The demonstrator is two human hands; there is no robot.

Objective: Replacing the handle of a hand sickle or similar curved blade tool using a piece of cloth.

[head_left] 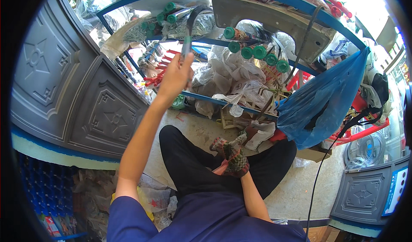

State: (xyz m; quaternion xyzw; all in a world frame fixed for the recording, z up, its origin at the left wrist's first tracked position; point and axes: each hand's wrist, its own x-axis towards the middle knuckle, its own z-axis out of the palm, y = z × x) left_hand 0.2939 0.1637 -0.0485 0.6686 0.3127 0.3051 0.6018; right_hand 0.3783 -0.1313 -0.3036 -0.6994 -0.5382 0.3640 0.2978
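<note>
My left hand [174, 80] is raised in front of the shelves, bare, with its fingers wrapped round a tool [187, 44]. The tool has a greyish handle and a dark, curved upper end, seen against the green-capped tubes; its exact kind is unclear. My right hand [236, 158] wears a dark patterned work glove and rests low over my lap, its fingers bent. A pinkish piece [221, 168] shows beside the glove. What the gloved fingers close on, if anything, I cannot make out.
Several green-capped tubes [259, 52] lie on the blue-framed rack [240, 100] ahead, above crumpled plastic bags [240, 72]. A blue plastic sheet [322, 100] hangs at the right, near a dark cable [315, 186]. Grey moulded panels [107, 113] stand left. Coiled wire [365, 149] lies far right.
</note>
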